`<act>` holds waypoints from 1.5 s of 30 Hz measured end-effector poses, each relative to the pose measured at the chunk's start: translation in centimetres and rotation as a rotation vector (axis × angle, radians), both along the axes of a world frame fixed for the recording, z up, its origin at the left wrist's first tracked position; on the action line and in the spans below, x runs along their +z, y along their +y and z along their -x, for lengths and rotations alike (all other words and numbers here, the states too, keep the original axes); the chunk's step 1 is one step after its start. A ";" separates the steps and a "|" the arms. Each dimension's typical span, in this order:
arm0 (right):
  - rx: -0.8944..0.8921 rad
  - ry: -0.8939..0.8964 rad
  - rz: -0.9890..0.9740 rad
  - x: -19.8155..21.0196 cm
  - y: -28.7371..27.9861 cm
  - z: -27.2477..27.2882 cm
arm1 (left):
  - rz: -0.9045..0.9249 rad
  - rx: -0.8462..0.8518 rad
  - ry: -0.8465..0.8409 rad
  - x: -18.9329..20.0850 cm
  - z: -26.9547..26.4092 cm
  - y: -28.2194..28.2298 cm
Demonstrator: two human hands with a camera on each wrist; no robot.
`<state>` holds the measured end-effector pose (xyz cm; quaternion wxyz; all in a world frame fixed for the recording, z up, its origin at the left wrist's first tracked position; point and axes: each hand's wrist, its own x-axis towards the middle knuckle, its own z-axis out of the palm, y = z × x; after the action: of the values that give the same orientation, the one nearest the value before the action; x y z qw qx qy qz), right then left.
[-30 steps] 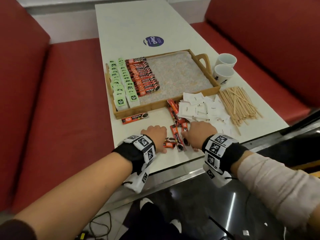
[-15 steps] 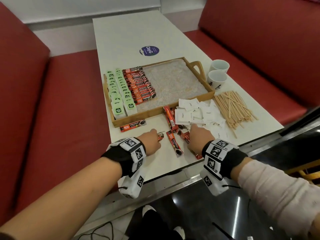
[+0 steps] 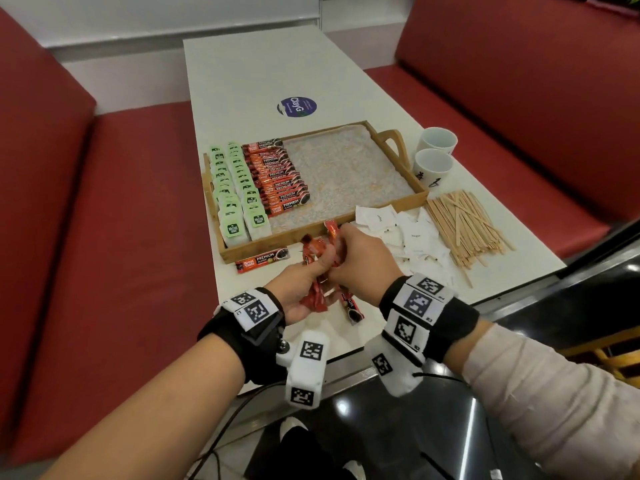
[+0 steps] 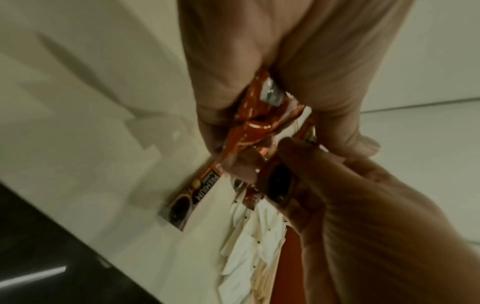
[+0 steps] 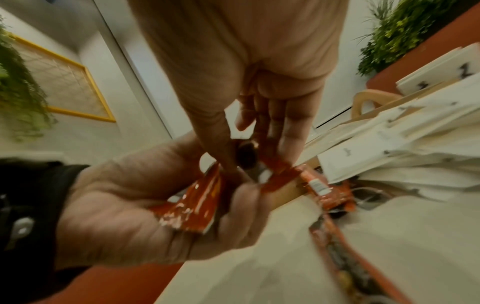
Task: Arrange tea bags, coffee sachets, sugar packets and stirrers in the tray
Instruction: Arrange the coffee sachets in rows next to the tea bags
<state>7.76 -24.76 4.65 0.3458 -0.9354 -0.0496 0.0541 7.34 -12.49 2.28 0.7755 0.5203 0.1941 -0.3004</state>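
Observation:
My left hand [image 3: 313, 268] grips a bunch of red coffee sachets [image 3: 317, 292] just above the table's near edge. My right hand [image 3: 349, 251] meets it and pinches sachets in the same bunch; the right wrist view shows thumb and fingers closed on a dark sachet end [image 5: 246, 156]. The left wrist view shows the crumpled sachets [image 4: 259, 117] between both hands. The wooden tray [image 3: 398, 201] holds green tea bags [image 3: 235, 188] and a row of coffee sachets [image 3: 282, 178] at its left; its right part is bare. Sugar packets [image 3: 412, 233] and wooden stirrers [image 3: 464, 226] lie right of my hands.
One loose sachet [image 3: 262, 260] lies in front of the tray, another [image 3: 353, 308] under my right wrist. Two white cups [image 3: 433, 161] stand right of the tray handle. Red bench seats [image 3: 121, 237] flank the white table [image 3: 259, 74].
Both hands were flat on the table raking sachets together. They have now lifted off with sachets gathered and come together in front of the tray.

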 end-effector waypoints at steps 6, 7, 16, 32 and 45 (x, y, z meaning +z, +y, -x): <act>0.042 0.028 -0.083 -0.5 0.9 -0.5 | -0.031 0.039 -0.023 -0.1 -0.4 0.8; 0.052 0.069 -0.129 -0.5 0.7 -0.6 | -0.072 0.067 -0.035 -0.3 -0.4 0.9; 0.138 0.346 0.550 -2.5 -1.9 0.6 | -0.282 0.198 -0.085 -1.4 -0.9 2.4; 0.211 0.205 0.305 1.0 -1.1 -5.5 | -0.631 -0.076 -0.328 0.5 -5.1 3.5; 0.199 0.185 0.172 2.4 1.6 -14.5 | -0.628 0.073 -0.437 2.0 -11.5 7.5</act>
<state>22.25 -23.13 7.08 0.2603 -0.9431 -0.1053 0.1781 18.84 -5.01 4.31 0.6116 0.7771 0.1250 -0.0806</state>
